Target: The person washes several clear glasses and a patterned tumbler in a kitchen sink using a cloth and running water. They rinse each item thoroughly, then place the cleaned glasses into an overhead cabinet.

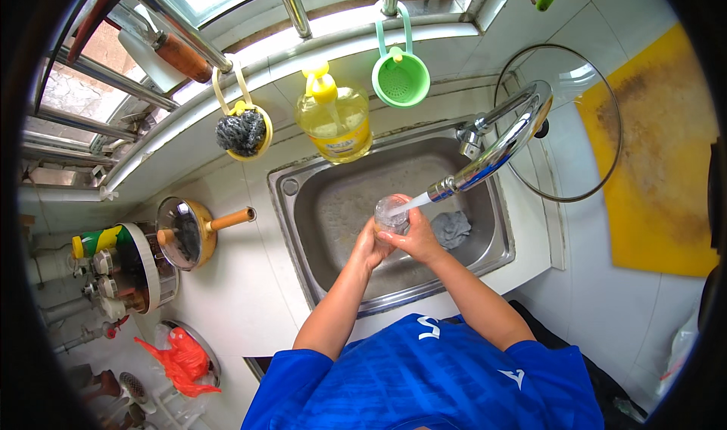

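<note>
Over the steel sink (341, 271), a clear cup or small jar (391, 213) is held between both hands, beneath water running from the chrome faucet (488, 160). My left hand (375, 245) grips its lower left side. My right hand (417, 234) holds it from the right, thumb across the near side. Water strikes the vessel's mouth. A wet grey cloth (451, 229) lies in the basin, just right of my right hand. The fingertips behind the vessel are partly hidden.
A yellow soap pump bottle (341, 137) stands behind the sink. A green strainer cup (401, 81) and a holder with a black scrubber (241, 132) hang from the window bars. Left is a lidded saucepan (190, 234); right, a glass lid (579, 118) and a yellow cutting board (659, 169).
</note>
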The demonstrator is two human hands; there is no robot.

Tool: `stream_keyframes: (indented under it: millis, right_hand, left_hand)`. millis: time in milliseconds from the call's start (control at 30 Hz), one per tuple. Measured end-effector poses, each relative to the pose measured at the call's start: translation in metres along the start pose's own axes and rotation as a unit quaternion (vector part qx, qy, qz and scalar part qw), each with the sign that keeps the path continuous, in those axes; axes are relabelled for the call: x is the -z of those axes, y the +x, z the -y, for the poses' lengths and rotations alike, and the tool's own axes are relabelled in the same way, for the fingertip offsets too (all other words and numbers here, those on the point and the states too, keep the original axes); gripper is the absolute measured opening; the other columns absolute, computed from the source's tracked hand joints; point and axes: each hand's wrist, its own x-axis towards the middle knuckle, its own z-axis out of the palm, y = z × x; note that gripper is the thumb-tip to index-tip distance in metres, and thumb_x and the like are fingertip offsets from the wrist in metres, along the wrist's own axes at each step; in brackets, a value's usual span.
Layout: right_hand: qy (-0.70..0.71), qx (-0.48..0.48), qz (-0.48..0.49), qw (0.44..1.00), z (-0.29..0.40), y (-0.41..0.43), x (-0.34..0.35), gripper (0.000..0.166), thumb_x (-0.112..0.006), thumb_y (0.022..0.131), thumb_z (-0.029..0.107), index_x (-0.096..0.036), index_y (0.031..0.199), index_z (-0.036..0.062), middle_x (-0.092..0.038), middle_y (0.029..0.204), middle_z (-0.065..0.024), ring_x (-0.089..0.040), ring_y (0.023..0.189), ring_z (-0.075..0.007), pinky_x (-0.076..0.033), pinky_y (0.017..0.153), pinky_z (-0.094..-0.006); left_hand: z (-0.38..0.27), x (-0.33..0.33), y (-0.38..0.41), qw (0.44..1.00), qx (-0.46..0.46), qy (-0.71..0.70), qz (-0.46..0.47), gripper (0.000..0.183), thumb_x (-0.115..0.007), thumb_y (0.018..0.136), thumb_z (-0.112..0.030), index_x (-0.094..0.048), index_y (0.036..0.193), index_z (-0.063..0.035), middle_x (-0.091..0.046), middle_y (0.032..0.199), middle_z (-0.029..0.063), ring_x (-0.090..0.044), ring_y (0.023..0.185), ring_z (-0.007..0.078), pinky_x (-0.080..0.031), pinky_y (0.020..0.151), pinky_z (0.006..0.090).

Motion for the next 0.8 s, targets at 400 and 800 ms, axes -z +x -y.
stream_keyframes:
  millis: [400, 800]
  right_hand:
    - [-0.06, 0.023, -0.077, 0.995, -0.009, -0.001, -0.013, 0.076, -0.081, 0.066, 0.022, -0.038, 0.126, 0.003, -0.056, 0.114, -0.0156, -0.057, 0.105, -0.0278, -0.045, 0.089, -0.0359]
    - [-0.087, 0.034, -0.109, 0.99, -0.02, 0.001, -0.011, 0.079, -0.081, 0.065, 0.018, -0.035, 0.128, 0.0009, -0.055, 0.116, -0.0165, -0.055, 0.107, -0.0296, -0.045, 0.09, -0.0368]
  left_hand:
    - [-0.009, -0.001, 0.002, 0.999, -0.013, 0.036, 0.028, 0.045, -0.035, 0.096, -0.043, -0.051, 0.123, -0.0109, -0.058, 0.118, 0.0064, -0.057, 0.106, 0.0213, -0.049, 0.087, 0.0377]
    - [-0.009, 0.008, 0.053, 0.997, -0.058, 0.006, 0.044, 0.035, -0.038, 0.096, -0.031, -0.055, 0.114, -0.0058, -0.061, 0.111, 0.0089, -0.059, 0.101, 0.0229, -0.048, 0.089, 0.0389]
